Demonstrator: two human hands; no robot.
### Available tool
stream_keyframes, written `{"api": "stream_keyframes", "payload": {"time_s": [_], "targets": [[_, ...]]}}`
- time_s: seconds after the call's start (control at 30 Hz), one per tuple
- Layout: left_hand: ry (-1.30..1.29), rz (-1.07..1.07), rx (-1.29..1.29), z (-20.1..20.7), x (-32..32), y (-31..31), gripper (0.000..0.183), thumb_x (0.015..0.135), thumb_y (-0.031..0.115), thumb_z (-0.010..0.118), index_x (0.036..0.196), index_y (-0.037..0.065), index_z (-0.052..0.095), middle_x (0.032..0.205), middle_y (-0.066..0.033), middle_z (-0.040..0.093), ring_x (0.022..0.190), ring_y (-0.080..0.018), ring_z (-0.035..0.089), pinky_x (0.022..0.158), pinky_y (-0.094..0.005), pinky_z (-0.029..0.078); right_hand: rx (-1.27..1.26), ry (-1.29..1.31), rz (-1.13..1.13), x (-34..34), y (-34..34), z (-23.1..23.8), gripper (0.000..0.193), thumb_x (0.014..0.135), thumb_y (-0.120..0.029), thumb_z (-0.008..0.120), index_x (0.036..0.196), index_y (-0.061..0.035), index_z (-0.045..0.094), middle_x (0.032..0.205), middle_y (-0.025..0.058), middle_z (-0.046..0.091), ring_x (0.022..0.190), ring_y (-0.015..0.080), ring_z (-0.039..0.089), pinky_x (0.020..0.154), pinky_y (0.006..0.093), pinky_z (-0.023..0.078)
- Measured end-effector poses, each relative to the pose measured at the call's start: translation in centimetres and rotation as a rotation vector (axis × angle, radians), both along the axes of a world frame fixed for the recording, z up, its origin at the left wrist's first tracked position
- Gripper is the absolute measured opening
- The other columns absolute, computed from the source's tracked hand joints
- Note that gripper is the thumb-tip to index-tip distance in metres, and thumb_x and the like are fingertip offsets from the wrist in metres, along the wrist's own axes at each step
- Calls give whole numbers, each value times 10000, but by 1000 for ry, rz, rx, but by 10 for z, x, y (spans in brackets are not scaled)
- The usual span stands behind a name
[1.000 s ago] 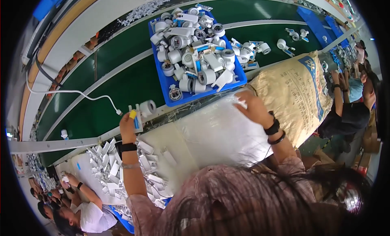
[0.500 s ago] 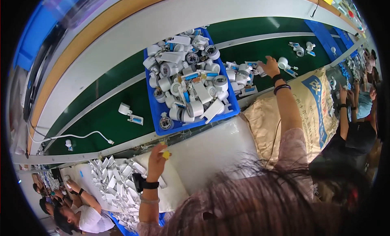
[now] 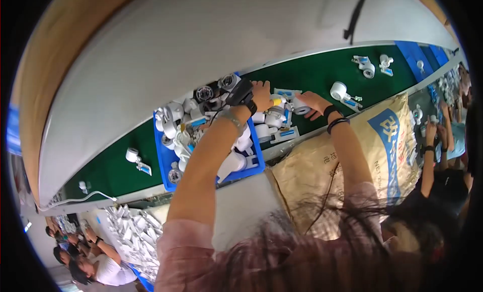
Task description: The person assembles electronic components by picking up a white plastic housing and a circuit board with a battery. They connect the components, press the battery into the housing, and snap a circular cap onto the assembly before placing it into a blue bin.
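Observation:
My left hand reaches across the blue bin to its right rim, a yellow cover on one fingertip. Its other fingers are bent and partly hidden, so whether it grips anything is unclear. My right hand is curled around a white round-headed plastic part at the right side of a small pile. Between and below my hands lie more white parts with blue strips. Similar white housings fill the bin, partly covered by my left forearm.
The bin stands on a green conveyor belt. Loose parts lie farther right, others left. A large tan sack lies under my right arm. White pieces are heaped at lower left. People work at both sides; a white cable crosses the belt's edge.
My left hand has moved up and right, from the near side of the bin to the pile beside it. My right hand has shifted left and down onto a part. The view has tilted.

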State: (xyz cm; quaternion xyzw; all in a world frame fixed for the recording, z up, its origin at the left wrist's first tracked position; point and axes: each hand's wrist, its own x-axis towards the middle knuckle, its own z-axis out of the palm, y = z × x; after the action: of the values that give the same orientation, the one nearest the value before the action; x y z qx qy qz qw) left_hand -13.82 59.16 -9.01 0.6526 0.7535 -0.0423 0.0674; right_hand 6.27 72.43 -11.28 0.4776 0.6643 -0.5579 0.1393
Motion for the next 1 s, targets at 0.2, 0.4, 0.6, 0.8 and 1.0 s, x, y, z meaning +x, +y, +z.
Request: {"api": "stream_keyframes", "payload": {"time_s": [0.2,0.4,0.6,0.8,1.0], "targets": [[-570,129,24,-10,18,29,507,860,438,430,933,-9,658,881,-231,666,878,-382,644,763,-452,470,-272,142,-101,10,-30,-11,788,856,-745,380,1404,-180,342,1202,145,600,793,311,688,599,478,585],[-974,147,-2,-35,7,17,435,851,390,509,1003,18,675,899,-158,682,834,-278,641,730,-369,470,-270,168,-265,-3,-55,13,707,870,-742,385,1297,-189,494,1149,87,613,1056,284,607,771,539,551],[-1243,-53,405,10,53,-76,321,880,206,597,1143,23,606,1088,-86,621,1041,-178,577,892,-288,450,-565,675,-146,52,-114,45,530,904,-562,562,1216,-133,577,1095,55,627,1018,177,610,759,348,552],[-1330,191,509,27,102,-280,330,825,120,628,1140,31,588,1154,-139,571,1086,-286,560,965,-340,417,281,766,480,84,-253,68,323,868,-267,647,1130,-86,595,899,78,601,863,234,591,786,349,480],[-611,54,241,44,116,-353,268,826,173,647,1072,66,634,998,-113,654,983,-306,615,853,-357,484,310,703,996,85,-278,97,192,870,-214,656,1033,-114,664,1007,96,660,897,293,624,770,362,501]]}}
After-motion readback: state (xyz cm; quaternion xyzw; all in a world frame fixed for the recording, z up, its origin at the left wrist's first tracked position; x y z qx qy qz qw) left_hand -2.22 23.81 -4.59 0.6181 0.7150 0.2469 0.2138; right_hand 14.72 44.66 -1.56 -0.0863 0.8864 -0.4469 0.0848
